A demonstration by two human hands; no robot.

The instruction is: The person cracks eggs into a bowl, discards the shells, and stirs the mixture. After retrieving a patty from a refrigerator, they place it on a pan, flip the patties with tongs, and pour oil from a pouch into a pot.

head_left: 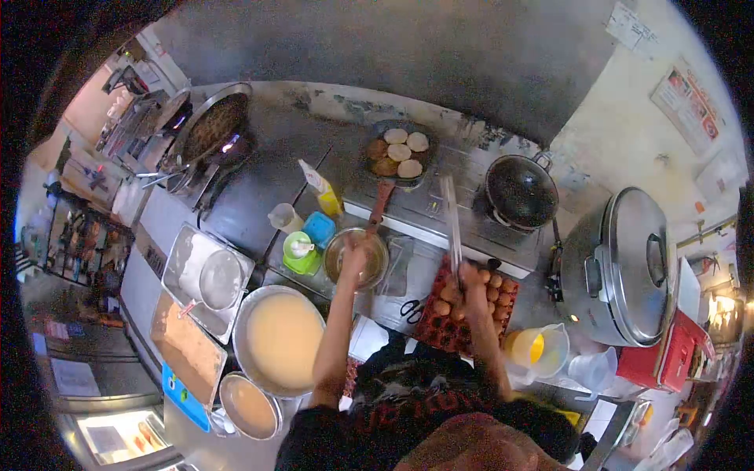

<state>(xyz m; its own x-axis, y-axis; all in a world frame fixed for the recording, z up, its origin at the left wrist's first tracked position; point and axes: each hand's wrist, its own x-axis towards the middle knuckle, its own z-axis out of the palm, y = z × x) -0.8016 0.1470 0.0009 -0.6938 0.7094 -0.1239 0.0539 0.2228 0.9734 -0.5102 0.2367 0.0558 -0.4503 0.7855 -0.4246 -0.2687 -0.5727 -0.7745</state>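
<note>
My left hand (356, 257) is over a round metal bowl (381, 271), its fingers drawn together; what they hold, if anything, is too small to make out. Just beyond the bowl, the reddish-brown handle (382, 202) of a square frying pan points towards me. In that frying pan (381, 176) lie several round patties (398, 151), some pale and some browned. Long metal tongs (452, 212) are gripped in my right hand (470, 281), pointing away towards the stove. Beneath this hand is a red egg tray (433, 334) with several brown eggs (493, 280), partly covered by my forearm.
A lidded black wok (521, 192) sits on the stove's right, beside a large steel cooker (628, 267). Left stand a big pot of pale batter (281, 339), a flour tray (188, 263) and a yellow-labelled bottle (322, 188). Scissors (411, 312) lie near the egg tray.
</note>
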